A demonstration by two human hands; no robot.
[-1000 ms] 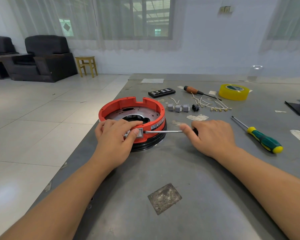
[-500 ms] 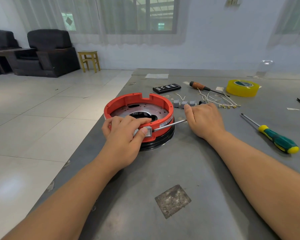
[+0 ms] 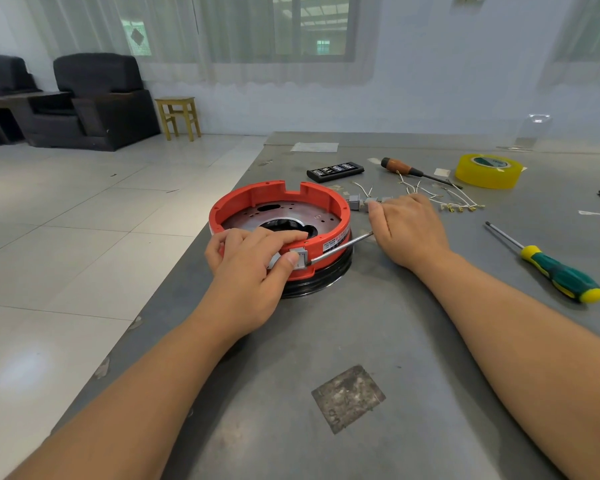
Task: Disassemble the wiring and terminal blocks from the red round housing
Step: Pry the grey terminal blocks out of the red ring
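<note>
The red round housing [image 3: 326,199] sits on a black base near the table's left edge, with a metal plate inside. My left hand [image 3: 253,265] grips its near rim, the thumb pressing a small grey terminal block [image 3: 300,257] on the outer wall. My right hand [image 3: 407,228] holds a screwdriver whose metal shaft [image 3: 343,244] runs down-left to that block; its handle is hidden in my palm. Removed grey terminal blocks [image 3: 361,202] and loose white wires [image 3: 444,197] lie behind the housing.
On the grey table [image 3: 326,341] lie a green-yellow screwdriver [image 3: 555,268] at the right, an orange-handled screwdriver [image 3: 406,168], a yellow tape roll [image 3: 487,169] and a black remote [image 3: 335,171]. The table's left edge drops to a tiled floor.
My right hand moved farther from me, swinging the screwdriver shaft from level to slanting up-right while its tip stays at the block. My left hand kept its grip.
</note>
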